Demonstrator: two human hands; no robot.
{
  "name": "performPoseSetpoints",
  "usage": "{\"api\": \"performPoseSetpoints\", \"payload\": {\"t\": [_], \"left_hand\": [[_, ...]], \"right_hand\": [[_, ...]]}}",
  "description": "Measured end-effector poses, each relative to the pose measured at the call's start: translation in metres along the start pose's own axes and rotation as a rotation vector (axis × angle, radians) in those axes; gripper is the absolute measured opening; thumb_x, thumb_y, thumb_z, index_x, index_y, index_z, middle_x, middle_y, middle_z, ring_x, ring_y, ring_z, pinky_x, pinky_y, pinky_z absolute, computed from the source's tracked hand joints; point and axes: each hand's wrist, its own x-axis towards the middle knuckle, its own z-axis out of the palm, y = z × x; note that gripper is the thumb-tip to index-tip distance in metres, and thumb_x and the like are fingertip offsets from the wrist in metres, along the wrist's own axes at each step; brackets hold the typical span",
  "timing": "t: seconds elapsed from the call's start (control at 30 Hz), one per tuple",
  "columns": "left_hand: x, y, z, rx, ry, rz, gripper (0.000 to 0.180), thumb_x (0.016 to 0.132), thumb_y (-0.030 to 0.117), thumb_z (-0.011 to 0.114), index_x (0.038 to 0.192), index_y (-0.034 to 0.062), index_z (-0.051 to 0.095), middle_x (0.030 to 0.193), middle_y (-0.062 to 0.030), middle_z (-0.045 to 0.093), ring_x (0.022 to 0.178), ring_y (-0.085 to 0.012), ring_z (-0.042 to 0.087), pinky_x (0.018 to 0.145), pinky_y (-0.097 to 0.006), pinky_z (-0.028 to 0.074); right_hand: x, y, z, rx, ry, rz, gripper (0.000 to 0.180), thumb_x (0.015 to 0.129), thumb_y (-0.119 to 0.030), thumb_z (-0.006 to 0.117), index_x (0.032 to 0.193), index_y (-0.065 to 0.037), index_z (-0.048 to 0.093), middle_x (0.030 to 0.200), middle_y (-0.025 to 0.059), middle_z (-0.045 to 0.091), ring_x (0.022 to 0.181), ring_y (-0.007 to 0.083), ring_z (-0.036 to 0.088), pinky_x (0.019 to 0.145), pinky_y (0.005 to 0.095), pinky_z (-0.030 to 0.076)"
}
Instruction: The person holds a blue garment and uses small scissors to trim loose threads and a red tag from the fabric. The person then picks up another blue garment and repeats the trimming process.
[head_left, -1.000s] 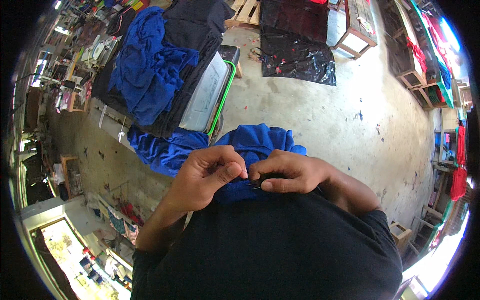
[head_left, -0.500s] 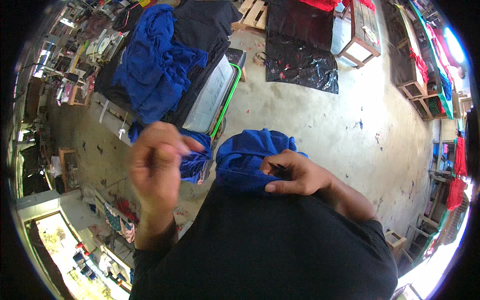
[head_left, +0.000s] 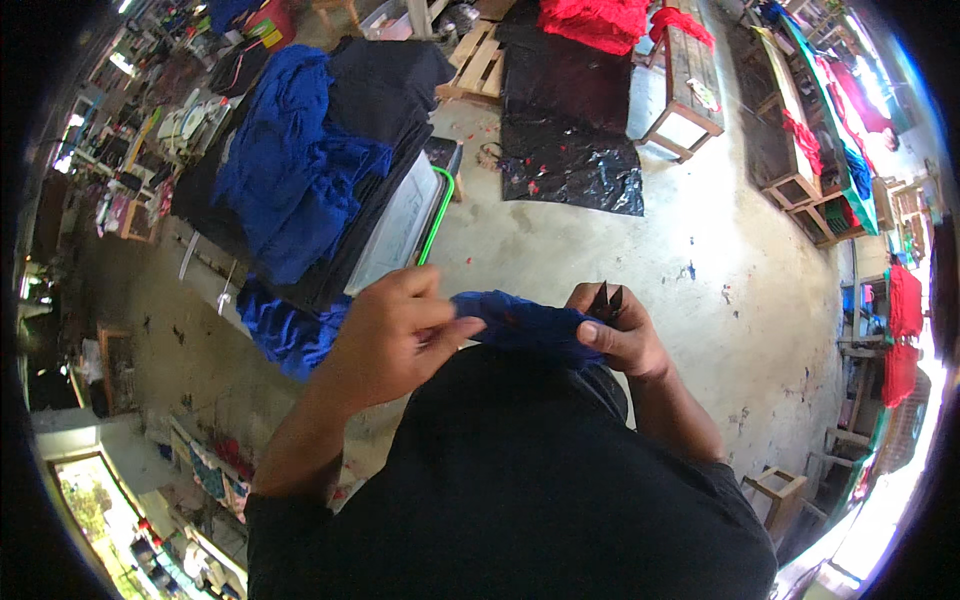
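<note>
A piece of blue cloth (head_left: 530,328) is stretched in front of my body between both hands. My left hand (head_left: 395,335) is closed, thumb and fingers pinching at the cloth's left end; the exact grip is partly hidden by the fingers. My right hand (head_left: 630,340) grips the right end with its thumb on top. Tucked in that same hand is a small dark pair of thread snips (head_left: 607,300), with its two pointed blades sticking up apart from each other.
At the left, a table carries heaped blue cloth (head_left: 290,170) over dark fabric (head_left: 390,85). Beside it stands a clear plastic bin (head_left: 395,225) with a green rim. Ahead are a black plastic sheet (head_left: 570,130), a wooden pallet (head_left: 480,65) and red cloth (head_left: 595,22).
My left hand has come right and down to the blue cloth. The cloth has gone from a bunched heap to a stretched strip, and the snips now show their blades upward.
</note>
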Motion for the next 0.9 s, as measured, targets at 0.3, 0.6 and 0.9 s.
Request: {"api": "performPoseSetpoints", "payload": {"t": [0.3,0.6,0.9], "left_hand": [[0.001,-0.006,0.016,-1.359,0.118,-0.023,0.016,0.092,0.021,0.070,0.089,0.0048,0.071,0.090,-0.0102,0.062,0.089,-0.0218,0.061,0.072,-0.040,0.047],[0.027,0.015,0.022,-0.304,-0.009,0.144,0.014,0.093,0.013,0.066,0.086,0.0011,0.065,0.084,-0.0097,0.061,0.070,-0.0186,0.056,0.071,-0.033,0.048],[0.019,-0.033,0.027,-1.870,-0.010,-0.182,0.021,0.098,0.026,0.060,0.087,0.0082,0.057,0.065,-0.0018,0.047,0.054,-0.0139,0.041,0.057,-0.035,0.043]], "right_hand": [[0.001,-0.004,-0.008,0.137,0.036,0.019,0.022,0.089,-0.024,0.068,0.097,-0.004,0.061,0.085,0.0029,0.058,0.083,0.0141,0.055,0.077,0.0315,0.042],[0.003,-0.014,-0.005,0.106,0.030,0.017,0.020,0.088,-0.019,0.067,0.096,-0.001,0.061,0.087,0.0070,0.061,0.080,0.0159,0.058,0.072,0.0297,0.046],[-0.004,-0.018,-0.014,0.238,0.098,-0.042,0.025,0.078,-0.023,0.067,0.078,-0.002,0.055,0.067,0.0057,0.054,0.062,0.0157,0.052,0.058,0.0308,0.039]]}}
